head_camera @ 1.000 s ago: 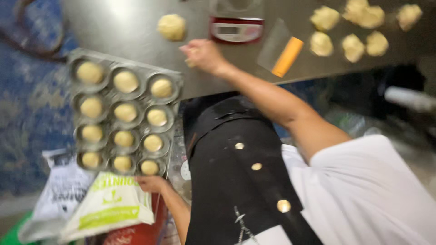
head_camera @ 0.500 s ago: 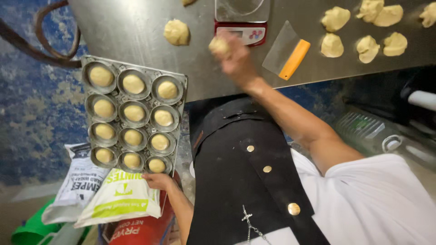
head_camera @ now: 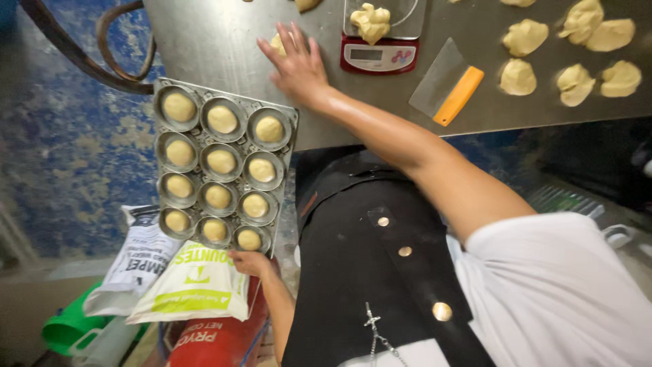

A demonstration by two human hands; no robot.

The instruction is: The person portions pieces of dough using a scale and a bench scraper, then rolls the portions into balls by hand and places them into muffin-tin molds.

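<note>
Right grip flat, fingers spread on dough ball, left grip holding muffin tray of dough balls

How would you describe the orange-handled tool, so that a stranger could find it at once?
Start at the steel worktable and find the red kitchen scale near its far edge. Just beside the scale, toward the loose dough pieces, lies the dough scraper. It is the only flat tool there, with a grey blade and a bright orange handle, while its neighbours are pale lumps.

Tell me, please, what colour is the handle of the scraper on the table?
Orange: the scraper has an orange handle, seen in the head view.
</note>
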